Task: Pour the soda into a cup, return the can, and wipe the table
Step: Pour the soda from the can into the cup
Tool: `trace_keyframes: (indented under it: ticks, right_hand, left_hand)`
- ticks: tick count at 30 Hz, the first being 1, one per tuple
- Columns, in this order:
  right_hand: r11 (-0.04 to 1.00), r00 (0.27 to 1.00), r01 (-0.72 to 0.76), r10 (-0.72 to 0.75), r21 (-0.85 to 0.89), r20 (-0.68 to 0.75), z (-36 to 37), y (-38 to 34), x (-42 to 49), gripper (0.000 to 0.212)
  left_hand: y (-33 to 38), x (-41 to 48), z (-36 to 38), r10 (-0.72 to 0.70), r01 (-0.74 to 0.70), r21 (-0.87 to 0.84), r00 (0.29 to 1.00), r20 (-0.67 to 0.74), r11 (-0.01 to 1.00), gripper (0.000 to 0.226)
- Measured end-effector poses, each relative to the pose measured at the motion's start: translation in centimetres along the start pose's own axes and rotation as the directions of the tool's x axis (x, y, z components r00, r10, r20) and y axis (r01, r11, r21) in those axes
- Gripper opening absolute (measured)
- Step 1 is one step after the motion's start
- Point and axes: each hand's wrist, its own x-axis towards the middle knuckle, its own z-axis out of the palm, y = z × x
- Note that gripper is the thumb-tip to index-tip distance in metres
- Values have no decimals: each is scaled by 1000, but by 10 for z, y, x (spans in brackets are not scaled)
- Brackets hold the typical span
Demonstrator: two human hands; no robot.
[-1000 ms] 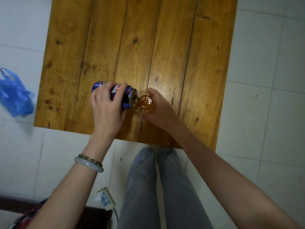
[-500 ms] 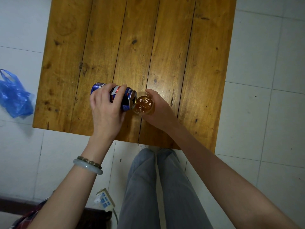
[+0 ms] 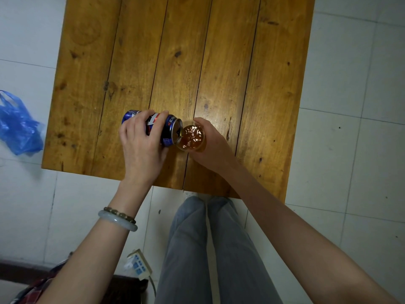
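Nearest, low in the frame, the person's grey trousers (image 3: 208, 249) stand at the near edge of the wooden table (image 3: 219, 62). Just past that edge, left of centre, the left hand (image 3: 142, 148) wraps fingers and thumb over the blue can (image 3: 169, 130), which lies almost on its side, long axis running left to right, its mouth at the right end and over the rim of the cup (image 3: 192, 137). The cup sits just right of the can, brown soda close to its brim; the right hand (image 3: 214, 150) curls round its right side and steadies it. Judging by the fill, the coming move is to tip the can upright, swinging its mouth up and leftward, away from the cup. Beyond both hands the planks run on to the top of the frame, room enough, it seems, to set the can down; a blue bag (image 3: 17, 126) lies on the floor well off to the left
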Motion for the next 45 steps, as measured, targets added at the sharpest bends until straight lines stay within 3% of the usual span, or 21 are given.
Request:
trace_keyframes:
  ticks: [10, 17, 23, 45]
  right_hand:
    - [1000, 1000, -9, 9, 7, -1, 1, 1, -3, 70]
    - [999, 999, -36, 36, 10, -9, 2, 5, -2, 68]
    - [997, 997, -71, 71, 5, -24, 4, 13, -2, 69]
    - [987, 991, -131, 130, -91, -16, 5, 15, -6, 79]
  left_hand:
    - [-4, -7, 7, -87, 83, -119, 996, -34, 989, 64]
    - [-10, -12, 13, -279, 283, -228, 959, 50, 932, 78]
    - [-12, -14, 18, -417, 428, -338, 902, 111, 838, 76]
    - [-15, -17, 23, -472, 507, -404, 861, 190, 761, 77]
